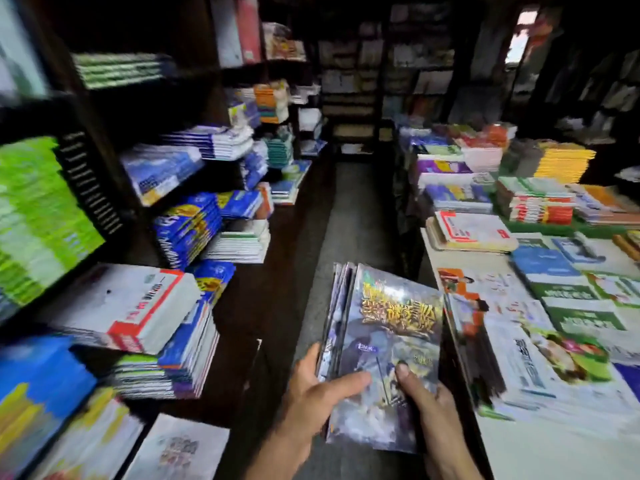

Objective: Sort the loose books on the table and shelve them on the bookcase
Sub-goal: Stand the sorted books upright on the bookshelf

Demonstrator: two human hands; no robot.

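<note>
**Stack in hand, between worktop and bookcase**

Both hands carry a thin stack of glossy books (381, 344) over the aisle floor (346, 209), clear of the worktop and of the shelves. The left hand (311, 393) grips the stack's lower left edge, thumb laid across the top cover and fingers underneath. The right hand (429, 410) grips the lower right corner, thumb on the cover; its fingers under the books are hidden. The top cover shows a blue-grey picture with yellow lettering, and the edges of several more copies fan out at the upper left of the stack.

The worktop (540, 455) lies to the right, with more loose books spread over it. The bookcase (104, 140) stands to the left, its shelves loaded with flat piles, mostly blue, green and white.

This looks like the carrying step: 1 sorted batch is lifted and not yet shelved. The next move calls for finding a shelf pile that matches this title, or a free gap. The view is blurred, so no match can be picked out. The fanned copies may need squaring before they are laid down, or the slick covers could slide apart.
</note>
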